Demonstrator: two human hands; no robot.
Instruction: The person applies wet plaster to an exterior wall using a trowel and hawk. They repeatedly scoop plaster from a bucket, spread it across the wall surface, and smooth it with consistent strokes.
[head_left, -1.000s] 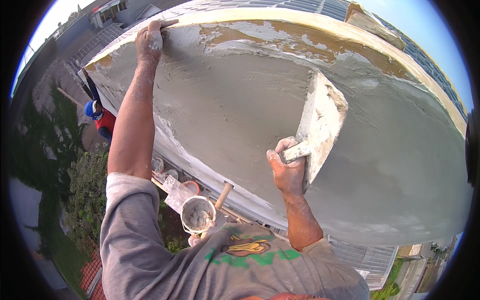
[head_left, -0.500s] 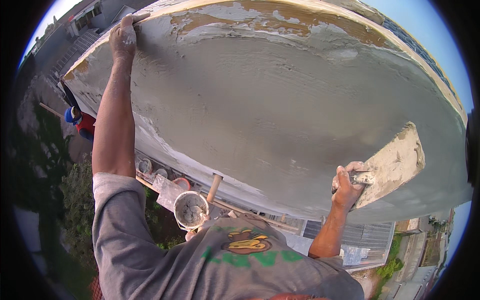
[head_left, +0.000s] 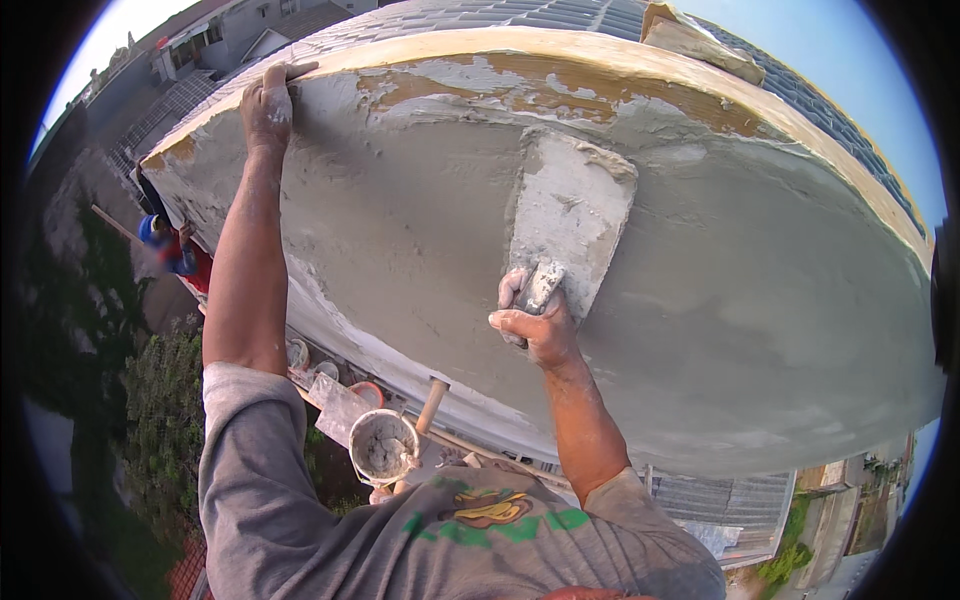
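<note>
My left hand [head_left: 268, 112] is closed over the top edge [head_left: 335, 62] of a curved wall face, where a pale band has worn ochre patches. My right hand [head_left: 532, 310] grips the handle of a wide, plaster-caked trowel [head_left: 572, 205]. The blade lies on or very close to the grey wet plaster [head_left: 730, 300] in the middle of the face, its upper end just below the ochre band. The plaster looks smoother on the right and rougher near my left hand.
A co-worker [head_left: 196, 268] in red and blue is at the wall's left end. Below me are a bucket of mortar [head_left: 383, 445], a pale board [head_left: 338, 408], a red-rimmed container [head_left: 366, 393] and a protruding pole [head_left: 430, 405]. Roof tiles [head_left: 610, 18] lie beyond the top edge, trees [head_left: 160, 410] far below.
My right hand and trowel moved right and tilted, and are now back toward the middle, further left and more upright. My left hand stays on the edge. The co-worker has shifted posture.
</note>
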